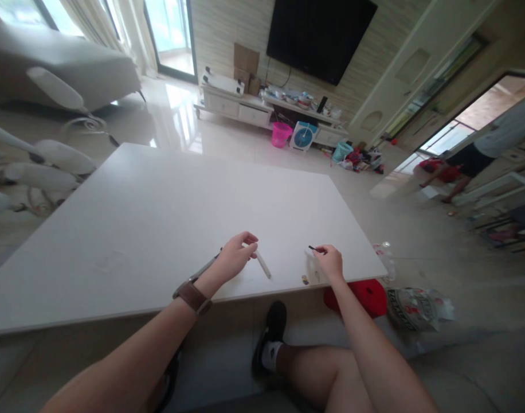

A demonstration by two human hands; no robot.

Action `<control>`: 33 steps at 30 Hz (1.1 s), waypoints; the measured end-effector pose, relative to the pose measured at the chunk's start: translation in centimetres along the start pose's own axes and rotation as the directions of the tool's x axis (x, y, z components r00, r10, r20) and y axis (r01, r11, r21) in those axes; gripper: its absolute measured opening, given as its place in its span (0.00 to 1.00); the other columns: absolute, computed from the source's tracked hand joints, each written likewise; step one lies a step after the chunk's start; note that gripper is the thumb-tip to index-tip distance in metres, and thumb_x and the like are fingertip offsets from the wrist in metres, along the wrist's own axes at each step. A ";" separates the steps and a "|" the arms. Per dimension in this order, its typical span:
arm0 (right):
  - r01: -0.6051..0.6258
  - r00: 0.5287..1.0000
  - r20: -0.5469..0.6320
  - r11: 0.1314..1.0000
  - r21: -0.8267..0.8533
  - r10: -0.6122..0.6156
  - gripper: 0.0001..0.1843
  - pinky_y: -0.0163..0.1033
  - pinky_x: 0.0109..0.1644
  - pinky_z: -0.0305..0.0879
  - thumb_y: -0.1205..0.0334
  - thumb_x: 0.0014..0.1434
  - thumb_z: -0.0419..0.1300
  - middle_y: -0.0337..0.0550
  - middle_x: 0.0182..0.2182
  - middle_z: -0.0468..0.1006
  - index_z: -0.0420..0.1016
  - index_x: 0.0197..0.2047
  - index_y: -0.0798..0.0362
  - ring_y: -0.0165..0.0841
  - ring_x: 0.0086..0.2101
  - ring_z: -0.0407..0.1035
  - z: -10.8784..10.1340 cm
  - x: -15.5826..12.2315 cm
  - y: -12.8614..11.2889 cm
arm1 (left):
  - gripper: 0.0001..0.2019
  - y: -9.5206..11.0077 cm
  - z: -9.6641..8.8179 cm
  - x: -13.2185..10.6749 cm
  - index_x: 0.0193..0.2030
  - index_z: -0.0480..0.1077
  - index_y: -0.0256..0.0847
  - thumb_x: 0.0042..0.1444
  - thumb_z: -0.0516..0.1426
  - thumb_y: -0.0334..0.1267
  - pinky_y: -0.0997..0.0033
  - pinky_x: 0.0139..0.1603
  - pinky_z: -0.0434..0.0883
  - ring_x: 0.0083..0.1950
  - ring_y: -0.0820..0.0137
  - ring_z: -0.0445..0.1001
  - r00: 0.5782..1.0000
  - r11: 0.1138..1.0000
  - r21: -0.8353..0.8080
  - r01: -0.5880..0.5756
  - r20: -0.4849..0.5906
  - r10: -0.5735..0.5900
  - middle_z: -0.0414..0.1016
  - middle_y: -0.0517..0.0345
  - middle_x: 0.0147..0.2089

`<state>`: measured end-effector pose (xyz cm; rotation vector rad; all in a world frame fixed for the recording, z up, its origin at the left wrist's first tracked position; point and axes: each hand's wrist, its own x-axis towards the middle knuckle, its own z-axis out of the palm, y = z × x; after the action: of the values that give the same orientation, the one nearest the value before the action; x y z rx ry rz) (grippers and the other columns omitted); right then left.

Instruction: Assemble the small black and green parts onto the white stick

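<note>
My left hand (236,256) is closed around a thin white stick-like object (263,265) that slants down to the right over the white table (159,218). A brown watch strap sits on that wrist. My right hand (330,261) pinches a small dark thin piece (311,248) between thumb and fingers, just above the table near its right front corner. A tiny dark bit (305,280) lies on the table between the hands, close to the front edge.
My leg with a black shoe (271,332) is under the table's front edge. A red object (365,295) and a plastic bag (412,310) lie on the floor at right. Another person stands at far right (477,158). White chairs at left, TV cabinet at back.
</note>
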<state>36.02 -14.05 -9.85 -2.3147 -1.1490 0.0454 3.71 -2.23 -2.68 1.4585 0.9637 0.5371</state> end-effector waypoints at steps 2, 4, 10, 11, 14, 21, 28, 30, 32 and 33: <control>-0.064 0.998 -0.022 0.997 -0.034 0.064 0.13 0.42 0.39 0.66 0.53 0.51 0.62 0.50 0.31 0.82 0.81 0.30 0.53 0.41 0.33 0.74 -0.3 0.2 2.7 | 0.10 -0.3 0.2 0.2 0.43 0.71 0.39 0.58 0.54 0.40 0.66 0.39 0.73 0.37 0.66 0.79 0.999 0.996 0.074 -0.040 -0.004 0.041 0.76 0.52 0.44; -0.111 0.994 -0.028 0.992 -0.053 0.109 0.14 0.42 0.39 0.66 0.51 0.51 0.62 0.51 0.31 0.83 0.81 0.30 0.53 0.42 0.33 0.75 -0.2 0.5 4.3 | 0.10 -0.5 0.4 0.5 0.43 0.71 0.40 0.58 0.53 0.39 0.66 0.39 0.72 0.38 0.66 0.79 0.998 0.990 0.126 -0.061 -0.002 0.062 0.77 0.53 0.43; -0.167 0.985 0.033 0.984 -0.064 0.170 0.15 0.40 0.36 0.63 0.51 0.54 0.59 0.51 0.30 0.84 0.81 0.28 0.52 0.42 0.33 0.76 1.1 1.5 5.7 | 0.10 -1.1 0.6 1.4 0.43 0.70 0.40 0.58 0.53 0.40 0.65 0.40 0.71 0.38 0.66 0.78 0.999 0.982 0.184 -0.039 0.004 0.039 0.78 0.53 0.45; -0.172 0.984 0.044 0.983 -0.068 0.175 0.14 0.40 0.36 0.63 0.51 0.54 0.60 0.51 0.30 0.84 0.80 0.27 0.51 0.42 0.33 0.76 1.3 1.6 5.8 | 0.10 -1.1 0.6 1.4 0.43 0.70 0.40 0.58 0.53 0.40 0.65 0.40 0.70 0.38 0.66 0.78 0.999 0.981 0.193 -0.036 0.009 0.035 0.78 0.53 0.45; -0.182 0.980 0.065 0.980 -0.079 0.187 0.13 0.40 0.35 0.61 0.52 0.53 0.60 0.49 0.28 0.83 0.79 0.25 0.50 0.42 0.32 0.75 1.2 1.6 6.3 | 0.10 -1.2 0.5 1.4 0.44 0.70 0.41 0.58 0.53 0.40 0.65 0.40 0.70 0.38 0.66 0.78 1.000 0.976 0.218 -0.023 0.017 0.020 0.78 0.54 0.44; -0.167 0.983 0.068 0.982 -0.083 0.173 0.08 0.38 0.35 0.61 0.55 0.51 0.62 0.45 0.28 0.81 0.77 0.28 0.50 0.39 0.31 0.73 0.8 1.5 6.5 | 0.11 -1.2 0.5 1.4 0.43 0.70 0.41 0.58 0.52 0.41 0.65 0.39 0.69 0.38 0.65 0.79 1.000 0.959 0.281 -0.017 0.025 0.011 0.78 0.54 0.42; -0.078 0.988 0.130 0.997 -0.015 0.079 0.11 0.36 0.36 0.65 0.63 0.51 0.58 0.42 0.28 0.80 0.79 0.38 0.52 0.35 0.30 0.73 1.4 1.4 5.6 | 0.11 -1.7 0.9 1.2 0.44 0.71 0.42 0.59 0.51 0.41 0.66 0.37 0.68 0.37 0.63 0.78 0.998 0.931 0.361 -0.057 0.054 0.040 0.78 0.56 0.35; -0.029 0.990 0.135 1.000 -0.002 0.029 0.14 0.37 0.39 0.66 0.64 0.52 0.56 0.43 0.32 0.80 0.79 0.40 0.52 0.34 0.32 0.73 1.3 1.5 5.5 | 0.11 -1.7 0.8 1.1 0.44 0.71 0.43 0.58 0.52 0.41 0.67 0.36 0.68 0.37 0.63 0.78 0.997 0.930 0.361 -0.073 0.055 0.057 0.78 0.55 0.36; 0.026 0.991 0.129 1.000 -0.011 -0.024 0.15 0.39 0.45 0.67 0.64 0.52 0.56 0.45 0.37 0.80 0.80 0.42 0.53 0.35 0.36 0.72 1.2 1.5 5.5 | 0.11 -1.5 0.7 1.1 0.43 0.71 0.42 0.58 0.52 0.41 0.67 0.37 0.69 0.38 0.63 0.78 0.996 0.929 0.359 -0.084 0.055 0.069 0.78 0.55 0.38; 0.052 0.990 0.129 0.998 -0.020 -0.049 0.15 0.40 0.48 0.66 0.64 0.52 0.57 0.45 0.39 0.79 0.81 0.41 0.52 0.36 0.38 0.71 1.2 1.5 5.5 | 0.11 -1.5 0.7 1.1 0.43 0.71 0.42 0.58 0.52 0.41 0.67 0.37 0.69 0.38 0.63 0.78 0.996 0.929 0.361 -0.087 0.056 0.071 0.78 0.54 0.39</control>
<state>40.62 -15.05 -13.23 -2.3308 -1.2774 0.1645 4.49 -1.92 -4.42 1.8394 1.0108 0.3971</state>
